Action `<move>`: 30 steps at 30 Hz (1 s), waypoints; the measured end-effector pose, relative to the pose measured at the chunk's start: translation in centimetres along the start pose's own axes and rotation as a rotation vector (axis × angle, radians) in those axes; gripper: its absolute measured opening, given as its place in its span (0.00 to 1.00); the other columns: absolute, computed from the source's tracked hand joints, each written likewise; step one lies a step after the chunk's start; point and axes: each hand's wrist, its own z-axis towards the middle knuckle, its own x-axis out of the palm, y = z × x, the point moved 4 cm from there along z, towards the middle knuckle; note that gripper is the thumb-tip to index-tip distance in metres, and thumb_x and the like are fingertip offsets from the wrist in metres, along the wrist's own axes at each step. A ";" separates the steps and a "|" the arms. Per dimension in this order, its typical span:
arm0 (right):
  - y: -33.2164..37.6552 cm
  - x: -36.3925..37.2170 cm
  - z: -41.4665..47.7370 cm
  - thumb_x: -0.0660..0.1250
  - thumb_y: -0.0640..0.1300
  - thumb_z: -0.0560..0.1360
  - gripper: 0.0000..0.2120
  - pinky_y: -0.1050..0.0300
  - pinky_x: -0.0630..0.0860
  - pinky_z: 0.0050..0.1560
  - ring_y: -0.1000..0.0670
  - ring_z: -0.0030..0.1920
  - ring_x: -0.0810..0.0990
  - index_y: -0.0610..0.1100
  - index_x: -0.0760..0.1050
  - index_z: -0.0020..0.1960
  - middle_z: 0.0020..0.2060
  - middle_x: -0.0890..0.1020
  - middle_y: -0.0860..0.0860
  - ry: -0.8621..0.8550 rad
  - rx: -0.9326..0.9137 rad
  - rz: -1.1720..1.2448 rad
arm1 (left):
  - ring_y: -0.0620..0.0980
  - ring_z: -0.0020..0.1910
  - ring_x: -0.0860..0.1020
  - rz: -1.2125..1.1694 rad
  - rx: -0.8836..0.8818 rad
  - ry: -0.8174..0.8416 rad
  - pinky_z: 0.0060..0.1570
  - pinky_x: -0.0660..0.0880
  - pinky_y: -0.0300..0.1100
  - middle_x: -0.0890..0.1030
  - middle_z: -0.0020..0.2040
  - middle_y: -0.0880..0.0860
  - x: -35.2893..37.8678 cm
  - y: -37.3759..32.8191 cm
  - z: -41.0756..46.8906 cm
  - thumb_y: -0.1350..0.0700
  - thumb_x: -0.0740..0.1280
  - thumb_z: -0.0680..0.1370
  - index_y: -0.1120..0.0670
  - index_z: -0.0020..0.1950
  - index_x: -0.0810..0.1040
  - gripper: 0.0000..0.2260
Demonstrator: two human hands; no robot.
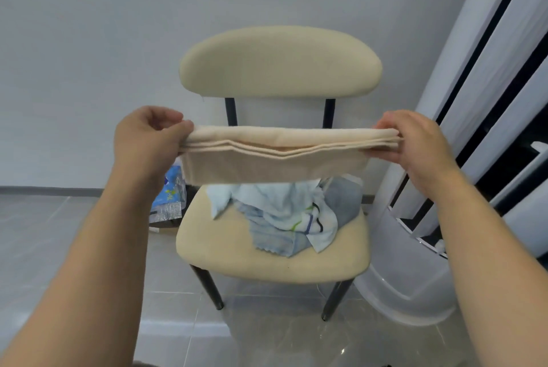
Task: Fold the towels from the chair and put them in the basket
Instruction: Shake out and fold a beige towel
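Head view: left hand (148, 141) and right hand (415, 144) each pinch one end of a folded cream towel (272, 153), stretched level between them in the air above the chair (267, 260). On the seat below lies a crumpled heap of light blue towels (284, 215). A blue packet (169, 197) stands on the floor left of the chair.

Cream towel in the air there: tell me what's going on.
A person is folding the cream towel, stretched level between the left hand and right hand, each pinching one end. It already lies in several layers. Below it, a heap of light blue towels waits unfolded on the chair. No basket is in view.
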 end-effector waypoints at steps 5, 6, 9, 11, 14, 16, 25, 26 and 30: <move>-3.6 -0.2 1.2 0.75 0.49 0.75 0.09 0.53 0.76 0.47 0.51 0.45 0.82 0.45 0.79 0.48 0.43 0.87 0.51 -0.209 -0.008 -0.067 | 0.50 0.44 0.81 -0.117 -0.119 0.047 0.39 0.75 0.40 0.82 0.56 0.53 0.4 3.3 0.2 0.70 0.72 0.74 0.50 0.50 0.80 0.15; -5.2 0.2 1.5 0.76 0.42 0.74 0.08 0.54 0.75 0.46 0.50 0.46 0.82 0.45 0.79 0.50 0.44 0.85 0.50 -0.168 0.052 -0.066 | 0.51 0.42 0.79 -0.085 -0.227 0.075 0.37 0.74 0.41 0.81 0.56 0.55 0.7 5.0 0.1 0.72 0.70 0.74 0.51 0.50 0.79 0.16; -10.2 1.5 1.7 0.74 0.29 0.71 0.14 0.56 0.75 0.44 0.45 0.49 0.80 0.46 0.77 0.47 0.47 0.83 0.47 -0.019 0.295 -0.166 | 0.52 0.40 0.75 0.050 -0.585 0.251 0.37 0.71 0.43 0.78 0.56 0.58 1.8 10.7 -1.2 0.75 0.63 0.76 0.52 0.54 0.80 0.19; -12.8 1.9 1.6 0.71 0.25 0.71 0.18 0.54 0.76 0.45 0.42 0.52 0.79 0.47 0.76 0.47 0.53 0.81 0.43 0.018 0.459 -0.212 | 0.53 0.43 0.75 0.117 -0.724 0.353 0.41 0.74 0.43 0.78 0.58 0.59 2.1 13.3 -1.8 0.75 0.61 0.76 0.52 0.56 0.82 0.21; -14.0 2.1 1.6 0.62 0.21 0.71 0.20 0.52 0.75 0.44 0.41 0.53 0.76 0.45 0.73 0.48 0.56 0.77 0.41 0.039 0.634 -0.096 | 0.55 0.48 0.74 0.033 -0.838 0.401 0.51 0.75 0.46 0.78 0.60 0.57 2.3 14.1 -1.9 0.74 0.59 0.71 0.51 0.57 0.85 0.26; -14.1 2.0 1.6 0.59 0.22 0.72 0.18 0.51 0.75 0.42 0.41 0.48 0.76 0.44 0.73 0.47 0.53 0.77 0.41 0.069 0.716 0.012 | 0.53 0.47 0.73 -0.020 -0.851 0.398 0.48 0.74 0.44 0.79 0.57 0.53 2.3 14.0 -1.5 0.71 0.59 0.68 0.50 0.58 0.86 0.28; -15.5 3.0 2.8 0.68 0.40 0.81 0.12 0.50 0.82 0.47 0.46 0.45 0.84 0.49 0.80 0.63 0.53 0.85 0.46 0.145 0.699 0.144 | 0.48 0.47 0.78 -0.244 -0.754 0.470 0.54 0.71 0.42 0.82 0.55 0.52 3.2 15.4 0.1 0.57 0.71 0.78 0.53 0.68 0.80 0.17; -15.4 3.0 3.0 0.67 0.39 0.81 0.13 0.51 0.82 0.47 0.46 0.46 0.84 0.51 0.81 0.63 0.54 0.85 0.46 0.167 0.679 0.152 | 0.49 0.47 0.78 -0.210 -0.724 0.478 0.52 0.71 0.42 0.83 0.55 0.53 3.3 15.5 0.1 0.60 0.68 0.80 0.51 0.68 0.80 0.17; -14.5 2.5 3.7 0.68 0.35 0.79 0.19 0.56 0.81 0.43 0.48 0.49 0.85 0.52 0.80 0.65 0.58 0.84 0.49 0.206 0.558 0.085 | 0.53 0.55 0.82 -0.086 -0.572 0.497 0.57 0.76 0.47 0.84 0.62 0.52 3.7 14.1 0.6 0.68 0.64 0.78 0.48 0.67 0.81 0.22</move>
